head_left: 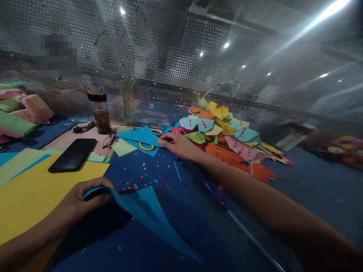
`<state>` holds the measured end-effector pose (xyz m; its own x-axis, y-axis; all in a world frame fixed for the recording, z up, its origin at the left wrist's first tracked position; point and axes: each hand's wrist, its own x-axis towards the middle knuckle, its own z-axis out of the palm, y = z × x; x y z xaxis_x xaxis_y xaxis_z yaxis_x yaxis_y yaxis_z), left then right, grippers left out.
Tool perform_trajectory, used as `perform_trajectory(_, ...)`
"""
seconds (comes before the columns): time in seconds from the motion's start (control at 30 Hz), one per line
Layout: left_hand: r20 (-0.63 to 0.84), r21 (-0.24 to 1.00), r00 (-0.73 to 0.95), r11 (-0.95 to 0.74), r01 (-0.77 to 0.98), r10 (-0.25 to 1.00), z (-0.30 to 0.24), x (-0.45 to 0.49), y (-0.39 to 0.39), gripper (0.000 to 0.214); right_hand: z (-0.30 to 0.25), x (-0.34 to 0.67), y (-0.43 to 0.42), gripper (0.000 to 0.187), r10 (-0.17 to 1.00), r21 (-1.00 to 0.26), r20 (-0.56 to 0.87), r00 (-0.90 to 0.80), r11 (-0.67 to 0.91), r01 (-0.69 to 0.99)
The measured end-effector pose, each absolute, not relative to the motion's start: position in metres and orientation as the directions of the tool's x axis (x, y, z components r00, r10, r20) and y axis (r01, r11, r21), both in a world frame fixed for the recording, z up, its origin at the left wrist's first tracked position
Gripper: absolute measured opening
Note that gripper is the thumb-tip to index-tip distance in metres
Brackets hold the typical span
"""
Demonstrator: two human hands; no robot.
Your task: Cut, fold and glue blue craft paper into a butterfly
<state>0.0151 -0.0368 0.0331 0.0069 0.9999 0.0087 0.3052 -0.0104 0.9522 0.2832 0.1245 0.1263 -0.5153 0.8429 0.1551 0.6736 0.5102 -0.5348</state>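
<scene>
My left hand (93, 194) is closed on one end of a blue paper sheet (147, 207), thumb below and fingers above. The sheet curves away to the right over the dark blue tabletop. Farther off, my right hand (177, 144) has its thumb and fingertips pinched at the right tip of a folded blue paper piece (138, 136). Under and beside that piece shows a yellow ring handle (146, 146), with a red ring handle (157, 132) behind it; they look like scissors, their blades hidden.
Right of my hand rises a heap of coloured cut papers (224, 128). A purple-ended stick (217, 194) lies below my right forearm. To the left are a black phone (73, 155), yellow sheets (34, 192), a lidded jar (101, 115) and folded paper pieces (21, 109). Paper scraps (136, 185) dot the table.
</scene>
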Motion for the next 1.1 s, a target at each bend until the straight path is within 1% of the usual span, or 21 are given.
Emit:
perform_trajectory(0.03,-0.002,0.961,-0.007,0.004,0.276,1.000,0.035,0.016,-0.037,0.031,0.133,0.288,0.104,0.021,0.813,-0.552,0.128,-0.568,0.535,0.640)
perform_trajectory(0.07,-0.022,0.971,-0.020,0.026,0.237,1.000,0.038,0.017,-0.037,0.030,0.139,0.292,0.083,0.025,0.751,-0.596,0.077,-0.655,0.561,0.574)
perform_trajectory(0.1,-0.050,0.979,-0.034,0.056,0.196,0.998,0.040,0.017,-0.038,0.028,0.144,0.297,0.063,0.028,0.713,-0.632,0.035,-0.700,0.558,0.537)
perform_trajectory(0.13,-0.078,0.983,-0.049,0.085,0.160,0.996,0.042,0.018,-0.038,0.027,0.147,0.301,0.043,0.031,0.683,-0.641,-0.006,-0.730,0.558,0.527)
perform_trajectory(0.2,-0.116,0.988,-0.061,0.121,0.095,0.991,0.046,0.020,-0.039,0.025,0.148,0.311,0.010,0.045,0.682,-0.590,-0.034,-0.730,0.576,0.566)
perform_trajectory(0.23,-0.119,0.990,-0.056,0.123,0.065,0.991,0.047,0.021,-0.039,0.024,0.146,0.315,-0.002,0.053,0.692,-0.545,-0.015,-0.722,0.600,0.586)
perform_trajectory(0.27,-0.116,0.992,-0.046,0.118,0.040,0.992,0.047,0.021,-0.039,0.023,0.142,0.319,-0.011,0.053,0.690,-0.489,0.012,-0.724,0.635,0.597)
perform_trajectory(0.37,-0.089,0.996,-0.011,0.089,-0.015,0.996,0.046,0.020,-0.038,0.024,0.125,0.330,-0.021,0.021,0.702,-0.349,0.087,-0.707,0.686,0.638)
perform_trajectory(0.4,-0.089,0.996,-0.001,0.089,-0.021,0.996,0.045,0.019,-0.038,0.025,0.121,0.334,-0.020,0.017,0.709,-0.323,0.099,-0.698,0.687,0.651)
perform_trajectory(0.47,-0.087,0.996,0.007,0.087,0.007,0.996,0.043,0.016,-0.036,0.029,0.116,0.339,-0.015,0.016,0.737,-0.284,0.136,-0.662,0.669,0.687)
perform_trajectory(0.5,-0.081,0.996,-0.002,0.081,0.048,0.997,0.042,0.014,-0.036,0.031,0.116,0.342,-0.013,0.018,0.749,-0.260,0.160,-0.642,0.660,0.705)
perform_trajectory(0.6,0.007,0.963,-0.076,0.013,0.269,0.997,0.041,0.008,-0.038,0.031,0.123,0.348,-0.012,0.023,0.742,-0.176,0.255,-0.620,0.666,0.725)
perform_trajectory(0.67,0.125,0.901,-0.076,-0.081,0.427,0.989,0.041,0.005,-0.043,0.027,0.129,0.351,-0.019,0.027,0.697,-0.112,0.342,-0.630,0.696,0.709)
perform_trajectory(0.73,0.284,0.808,-0.015,-0.231,0.542,0.959,0.040,0.003,-0.049,0.020,0.132,0.354,-0.032,0.031,0.634,-0.025,0.440,-0.636,0.717,0.697)
perform_trajectory(0.77,0.374,0.753,0.026,-0.320,0.574,0.927,0.039,0.002,-0.051,0.021,0.131,0.355,-0.039,0.031,0.610,0.013,0.471,-0.637,0.718,0.696)
perform_trajectory(0.8,0.452,0.688,0.092,-0.412,0.597,0.887,0.038,0.001,-0.052,0.025,0.128,0.356,-0.046,0.031,0.593,0.049,0.508,-0.625,0.704,0.708)
perform_trajectory(0.87,0.552,0.543,0.253,-0.573,0.614,0.794,0.036,0.002,-0.053,0.033,0.116,0.357,-0.060,0.031,0.615,0.088,0.511,-0.601,0.658,0.748)
perform_trajectory(0.93,0.568,0.434,0.367,-0.647,0.627,0.737,0.031,0.005,-0.051,0.032,0.097,0.358,-0.070,0.032,0.625,0.076,0.501,-0.598,0.657,0.750)
perform_trajectory(1.0,0.563,0.357,0.466,-0.709,0.608,0.683,0.026,0.008,-0.049,0.029,0.075,0.360,-0.078,0.030,0.643,0.029,0.498,-0.582,0.658,0.752)
perform_trajectory(1.07,0.581,0.337,0.475,-0.727,0.599,0.661,0.020,0.011,-0.047,0.025,0.056,0.361,-0.084,0.031,0.691,-0.057,0.489,-0.532,0.634,0.771)
perform_trajectory(1.1,0.540,0.342,0.499,-0.718,0.606,0.678,0.017,0.012,-0.047,0.025,0.049,0.362,-0.086,0.031,0.714,-0.100,0.464,-0.525,0.630,0.770)
